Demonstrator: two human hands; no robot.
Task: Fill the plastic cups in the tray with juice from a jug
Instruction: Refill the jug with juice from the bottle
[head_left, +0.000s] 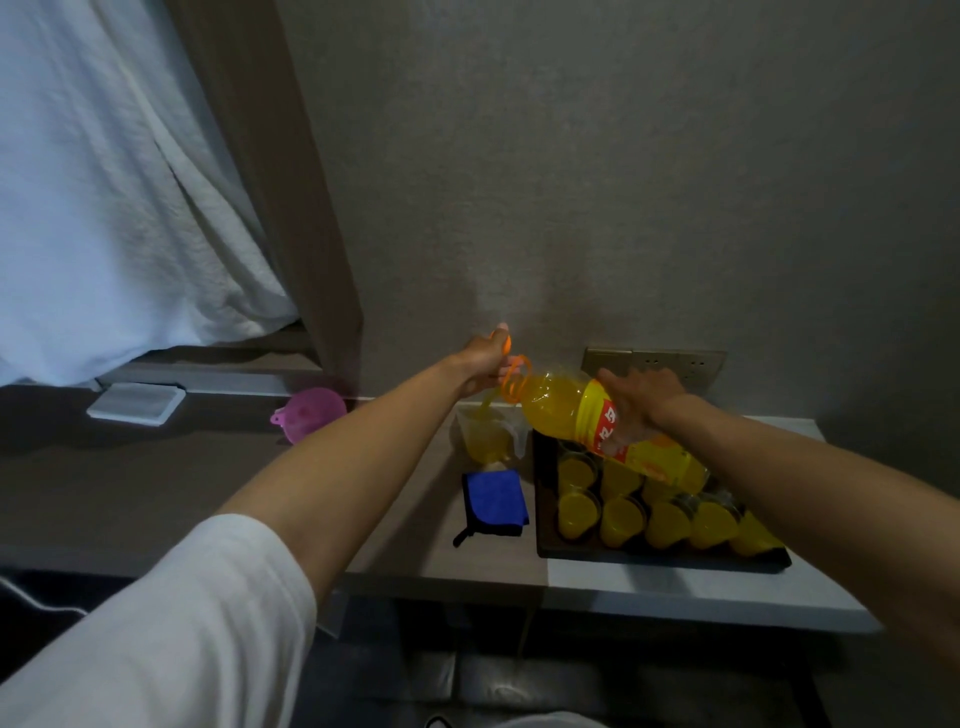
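A big juice bottle (587, 415) with a red and yellow label lies tilted over the tray, its neck pointing left. Orange juice streams from its mouth into a clear jug (488, 434) standing on the table. My left hand (480, 366) grips the orange handle loop at the bottle's neck and holds an orange cap. My right hand (636, 397) holds the bottle's body from above. Several plastic cups (621, 519) full of yellow juice stand in the dark tray (665, 560), partly hidden by the bottle and my right arm.
A folded blue cloth (493, 501) lies left of the tray. A pink funnel (314, 413) sits farther left by the wall, beyond it a white flat box (136, 404). A wall socket plate (660, 364) is behind the bottle. White bedding (104, 208) hangs at left.
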